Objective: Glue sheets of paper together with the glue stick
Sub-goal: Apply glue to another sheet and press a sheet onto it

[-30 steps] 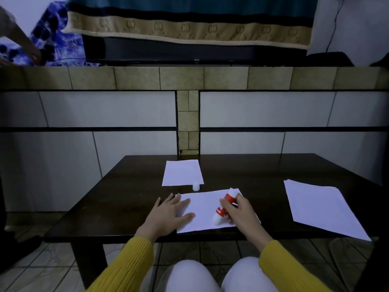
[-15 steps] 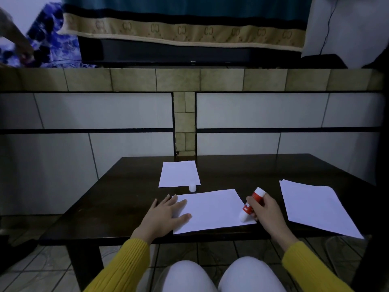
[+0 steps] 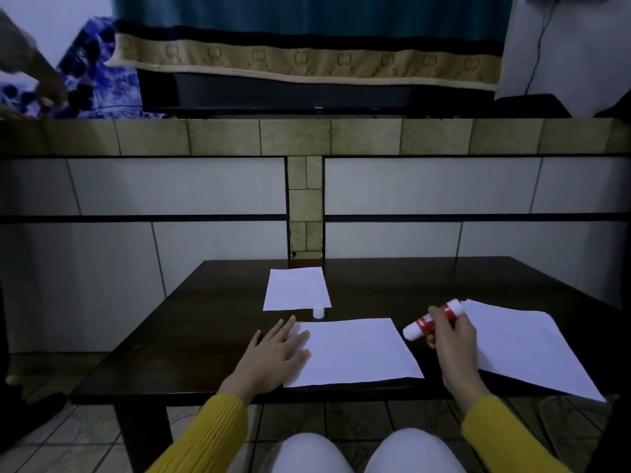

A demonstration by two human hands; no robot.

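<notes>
On a dim worktop, the left hand lies flat on the middle sheet, covering its left edge; the right hand grips the uncapped glue stick, its label unreadable, near the cap.

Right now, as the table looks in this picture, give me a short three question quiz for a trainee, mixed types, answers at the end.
1. True or false: the glue stick lies flat on the table.
2. Multiple choice: the left hand rests on A) the near sheet's left edge, B) the far sheet, C) the right stack.
3. Fill in: the small white cap stands just in front of the ___ sheet.

Key
1. False: the right hand holds it above the table, its fingers curled round it.
2. A
3. far
</notes>
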